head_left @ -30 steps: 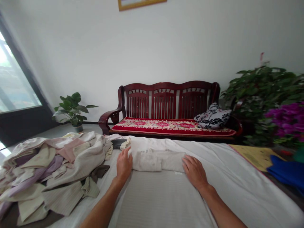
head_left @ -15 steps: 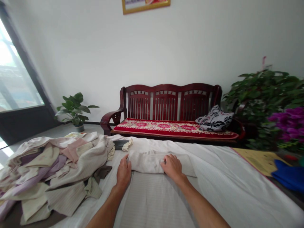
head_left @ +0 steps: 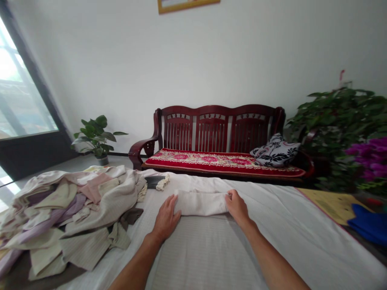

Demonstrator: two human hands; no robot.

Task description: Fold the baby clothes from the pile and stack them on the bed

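Note:
A pale, finely striped garment [head_left: 201, 249] lies spread on the white sheet in front of me, its near end running out of view at the bottom. Its far end is turned over into a flat folded band [head_left: 201, 203]. My left hand [head_left: 167, 216] holds the left end of this band, thumb on the near side and fingers at the edge. At the opposite end, my right hand [head_left: 238, 207] pinches the band's right edge between thumb and fingers. The undersides of both grips are hidden.
To the left a heap of clothes [head_left: 90, 213] sits on the white sheet [head_left: 290, 233]. A grey piece with a ruffled edge [head_left: 155, 182] lies beyond it. Blue cloth [head_left: 370, 223] rests at the right edge. Behind stand a wooden bench [head_left: 211, 129] and potted plants [head_left: 98, 137].
My right hand has moved right to the end of the band, and its loose right flap is now folded in. My left hand has shifted slightly right, and the band is shorter.

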